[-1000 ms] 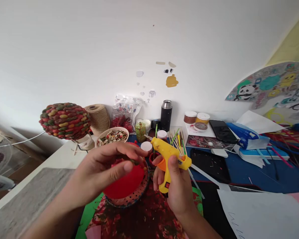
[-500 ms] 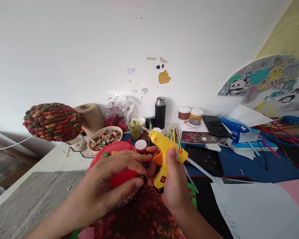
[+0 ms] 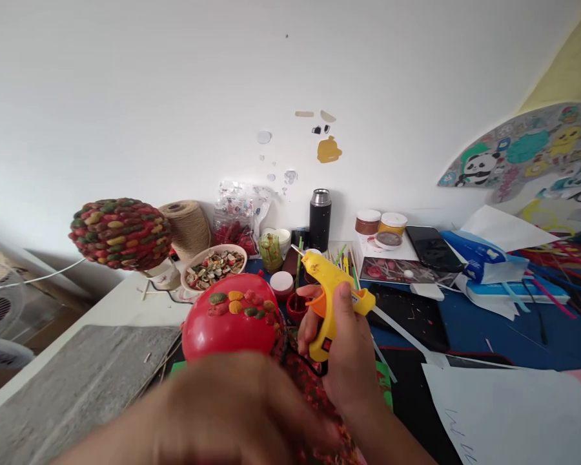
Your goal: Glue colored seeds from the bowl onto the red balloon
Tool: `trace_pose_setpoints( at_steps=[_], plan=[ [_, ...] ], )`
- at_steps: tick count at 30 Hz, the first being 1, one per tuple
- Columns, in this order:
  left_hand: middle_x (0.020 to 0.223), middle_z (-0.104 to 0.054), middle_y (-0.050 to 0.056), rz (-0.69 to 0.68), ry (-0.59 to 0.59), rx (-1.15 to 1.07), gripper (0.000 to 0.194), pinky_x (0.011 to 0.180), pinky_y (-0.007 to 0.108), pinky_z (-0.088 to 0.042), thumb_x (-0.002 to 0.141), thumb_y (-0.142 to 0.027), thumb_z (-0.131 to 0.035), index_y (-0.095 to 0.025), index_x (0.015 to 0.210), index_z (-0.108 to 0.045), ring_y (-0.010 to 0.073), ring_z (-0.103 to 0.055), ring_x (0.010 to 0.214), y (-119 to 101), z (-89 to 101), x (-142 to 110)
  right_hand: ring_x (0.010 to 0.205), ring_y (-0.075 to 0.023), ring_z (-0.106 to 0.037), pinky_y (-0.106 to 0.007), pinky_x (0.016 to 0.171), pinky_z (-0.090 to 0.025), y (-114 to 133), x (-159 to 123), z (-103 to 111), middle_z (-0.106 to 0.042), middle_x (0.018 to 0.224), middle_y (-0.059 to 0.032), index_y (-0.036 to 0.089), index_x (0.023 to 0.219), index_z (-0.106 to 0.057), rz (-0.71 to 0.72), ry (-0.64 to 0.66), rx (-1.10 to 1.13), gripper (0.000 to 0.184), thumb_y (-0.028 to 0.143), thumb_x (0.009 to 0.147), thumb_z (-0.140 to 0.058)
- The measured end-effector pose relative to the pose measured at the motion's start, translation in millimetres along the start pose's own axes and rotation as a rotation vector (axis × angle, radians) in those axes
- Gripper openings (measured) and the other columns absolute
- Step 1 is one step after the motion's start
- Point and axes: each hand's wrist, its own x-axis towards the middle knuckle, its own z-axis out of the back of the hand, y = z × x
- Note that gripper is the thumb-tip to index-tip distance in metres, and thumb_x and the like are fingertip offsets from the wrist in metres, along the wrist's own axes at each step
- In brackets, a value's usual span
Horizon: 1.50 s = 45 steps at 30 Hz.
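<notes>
My right hand (image 3: 346,349) is wrapped round a yellow glue gun (image 3: 330,284), its nozzle tilted up and to the left. To the left of the gun rests a red balloon (image 3: 213,336), with several painted shells or seeds in red, orange and green (image 3: 244,303) stuck on its upper side. Smeared by motion, my left hand (image 3: 237,413) is low in front of the balloon, and its fingers cannot be made out. Under the hands lies a paint-stained dark red surface (image 3: 314,387), partly hidden.
A ball covered in coloured pieces (image 3: 121,234) stands at the left beside a twine spool (image 3: 186,226). Behind the balloon are a bowl of shells (image 3: 215,266), a paint jar (image 3: 271,253) and a black flask (image 3: 320,223). A phone (image 3: 433,248) and papers (image 3: 513,407) lie at the right.
My left hand has come away from beside the glue gun, down and toward me, uncovering the balloon and its coloured pieces. The right hand keeps its hold on the gun. The view has shifted slightly left.
</notes>
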Motion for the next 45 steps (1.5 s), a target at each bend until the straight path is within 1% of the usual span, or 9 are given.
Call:
trace_pose_setpoints(
  at_steps=[3,5,6,9,13,23,31,37,45],
  plan=[
    [0.098,-0.088,0.006,0.025,-0.604,-0.274,0.022,0.080,0.023,-0.068,0.093,-0.046,-0.102,-0.026,0.095,-0.092,0.0192,-0.081,0.088,12.5,21.3,11.0,0.040,-0.0143,-0.052,-0.026,0.042,-0.038,-1.7,-2.0,2.0,-0.058,0.054,0.0046,0.018,0.099,-0.083,-0.002,0.042,-0.004,0.078,0.095,0.092,-0.078],
    [0.083,-0.081,0.003,0.015,-0.841,-0.478,0.027,0.065,0.018,-0.062,0.080,-0.036,-0.111,-0.022,0.092,-0.091,0.0126,-0.069,0.068,26.2,37.8,18.8,0.043,-0.0153,-0.055,-0.026,0.045,-0.042,-4.2,-3.8,4.1,-0.059,0.055,0.0036,0.017,0.102,-0.084,0.004,0.059,-0.016,0.077,0.094,0.094,-0.077],
    [0.079,-0.079,0.002,0.024,-0.888,-0.548,0.031,0.063,0.017,-0.061,0.077,-0.036,-0.113,-0.020,0.092,-0.091,0.0108,-0.066,0.065,32.5,44.7,21.3,0.044,-0.0161,-0.056,-0.027,0.046,-0.044,-5.6,-4.9,5.2,-0.059,0.055,0.0031,0.018,0.101,-0.084,0.009,0.059,-0.018,0.077,0.093,0.095,-0.076],
    [0.078,-0.078,0.003,0.033,-0.894,-0.626,0.036,0.060,0.015,-0.059,0.074,-0.037,-0.114,-0.018,0.096,-0.093,0.0104,-0.068,0.066,43.4,53.7,22.2,0.047,-0.0178,-0.059,-0.028,0.049,-0.047,-7.9,-9.4,6.6,-0.063,0.057,0.0012,0.018,0.102,-0.084,0.005,0.073,-0.043,0.073,0.091,0.097,-0.077],
    [0.094,-0.087,0.006,0.031,-0.876,-0.641,0.032,0.062,0.016,-0.062,0.075,-0.033,-0.114,-0.020,0.096,-0.094,0.0124,-0.076,0.073,43.9,47.3,18.5,0.048,-0.0185,-0.060,-0.029,0.051,-0.046,-3.9,-16.8,1.9,-0.064,0.058,0.0004,0.019,0.102,-0.085,-0.006,0.100,-0.086,0.073,0.091,0.093,-0.081],
    [0.097,-0.091,0.008,0.057,-0.874,-0.622,0.038,0.075,0.019,-0.070,0.073,-0.029,-0.116,-0.018,0.102,-0.095,0.0156,-0.084,0.078,50.3,46.7,22.3,0.049,-0.0182,-0.057,-0.031,0.054,-0.048,-0.2,-24.1,-2.5,-0.064,0.055,0.0000,0.019,0.100,-0.086,0.021,0.111,-0.148,0.073,0.091,0.095,-0.078],
    [0.106,-0.090,0.008,0.064,-0.884,-0.447,0.031,0.077,0.024,-0.074,0.075,-0.031,-0.114,-0.018,0.095,-0.094,0.0188,-0.086,0.081,39.5,40.2,19.8,0.053,-0.0214,-0.063,-0.035,0.058,-0.051,-5.7,-28.5,-0.1,-0.065,0.057,-0.0011,0.020,0.096,-0.089,0.065,0.125,-0.215,0.070,0.089,0.100,-0.076],
    [0.095,-0.089,0.007,0.115,-0.882,-0.402,0.035,0.076,0.026,-0.076,0.071,-0.035,-0.117,-0.019,0.092,-0.094,0.0202,-0.088,0.078,33.6,36.4,21.6,0.051,-0.0205,-0.065,-0.033,0.055,-0.054,-14.3,-24.5,5.9,-0.064,0.055,-0.0007,0.020,0.093,-0.089,0.102,0.157,-0.222,0.067,0.085,0.102,-0.077],
    [0.084,-0.088,0.005,0.141,-0.798,-0.423,0.029,0.075,0.035,-0.079,0.078,-0.033,-0.113,-0.019,0.093,-0.093,0.0248,-0.090,0.074,31.4,31.5,24.3,0.051,-0.0206,-0.066,-0.032,0.054,-0.053,-22.8,-21.3,11.7,-0.066,0.057,-0.0020,0.020,0.091,-0.088,0.110,0.202,-0.247,0.064,0.080,0.108,-0.073]
  ],
)
